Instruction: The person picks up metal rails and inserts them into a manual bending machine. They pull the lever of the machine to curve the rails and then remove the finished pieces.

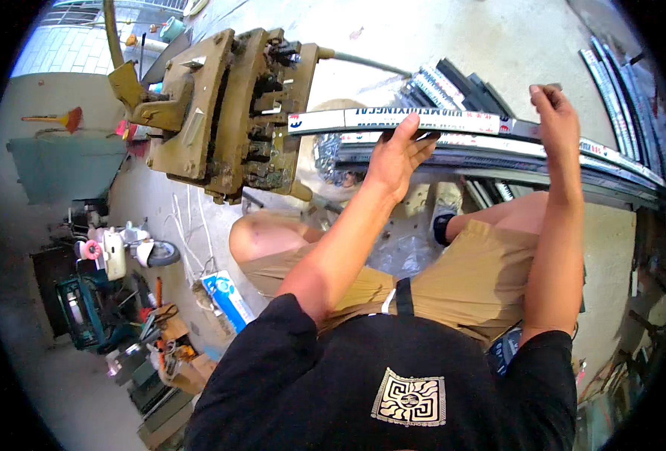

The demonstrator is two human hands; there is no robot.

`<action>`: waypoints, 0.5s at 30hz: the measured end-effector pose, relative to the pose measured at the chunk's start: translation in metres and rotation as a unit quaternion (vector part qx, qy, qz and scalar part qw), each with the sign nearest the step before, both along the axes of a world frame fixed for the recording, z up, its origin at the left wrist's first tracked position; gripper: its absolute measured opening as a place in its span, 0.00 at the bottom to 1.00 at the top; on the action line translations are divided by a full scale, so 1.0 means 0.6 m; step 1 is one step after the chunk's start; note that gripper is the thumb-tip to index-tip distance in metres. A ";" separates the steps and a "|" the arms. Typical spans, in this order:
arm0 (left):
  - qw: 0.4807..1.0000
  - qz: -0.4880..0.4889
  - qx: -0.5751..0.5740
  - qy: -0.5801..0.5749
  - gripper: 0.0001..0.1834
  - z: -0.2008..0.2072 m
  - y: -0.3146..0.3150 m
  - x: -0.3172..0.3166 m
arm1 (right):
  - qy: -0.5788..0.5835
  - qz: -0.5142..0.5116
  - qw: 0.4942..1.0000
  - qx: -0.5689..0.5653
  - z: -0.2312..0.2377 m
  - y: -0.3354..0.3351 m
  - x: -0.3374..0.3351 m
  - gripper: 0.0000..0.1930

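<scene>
A long, straight profile bar [333, 120] with white printed film along its side lies across in front of me. My left hand [397, 158] is closed around its middle, thumb on the film and fingers underneath. The bar's left end reaches the dark tooling of a heavy olive-brown press [235, 113]; whether it sits inside a slot I cannot tell. My right hand [560, 124] is raised at the bar's right part, fingers curled into a pinch above it. What those fingertips hold, if anything, is too small to make out.
More film-covered bars [490, 154] lie just beneath the held one. Short pieces [453, 86] are heaped behind, and long bars [618, 105] lie at the far right. A lever [113, 34] rises from the press. A blue-and-white box [228, 297] and a toy scooter [122, 250] stand left.
</scene>
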State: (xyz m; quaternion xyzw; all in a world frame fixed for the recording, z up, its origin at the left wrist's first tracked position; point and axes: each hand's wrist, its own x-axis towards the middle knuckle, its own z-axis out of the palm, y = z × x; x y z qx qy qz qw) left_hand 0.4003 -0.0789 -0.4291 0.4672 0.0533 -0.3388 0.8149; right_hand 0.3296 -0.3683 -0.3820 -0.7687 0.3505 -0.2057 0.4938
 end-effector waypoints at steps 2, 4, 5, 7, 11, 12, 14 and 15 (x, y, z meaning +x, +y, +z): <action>1.000 0.010 0.013 0.011 0.25 -0.010 -0.009 0.002 | 0.010 0.036 0.999 -0.016 0.001 -0.005 -0.002 0.22; 1.000 0.011 0.009 0.014 0.26 -0.030 -0.011 0.011 | -0.008 0.076 0.997 -0.016 -0.007 -0.004 0.002 0.21; 1.000 0.015 0.013 0.014 0.26 -0.032 -0.012 0.013 | 0.000 0.080 0.997 -0.019 0.001 0.012 0.005 0.21; 0.999 0.018 0.021 0.029 0.28 -0.048 -0.011 0.023 | 0.000 0.112 0.994 -0.018 0.011 0.036 0.016 0.20; 0.998 0.004 0.010 0.061 0.26 -0.065 0.001 0.025 | -0.042 0.212 0.976 -0.026 0.003 0.091 0.053 0.17; 0.998 0.008 0.011 0.062 0.26 -0.060 0.006 0.024 | -0.060 0.243 0.968 -0.027 0.006 0.120 0.068 0.15; 0.993 -0.030 0.003 0.118 0.19 -0.043 0.014 0.019 | -0.112 0.310 0.916 -0.229 0.016 0.188 0.099 0.13; 0.995 -0.020 -0.027 0.096 0.17 -0.046 0.019 0.006 | -0.134 0.361 0.886 -0.261 0.018 0.224 0.123 0.14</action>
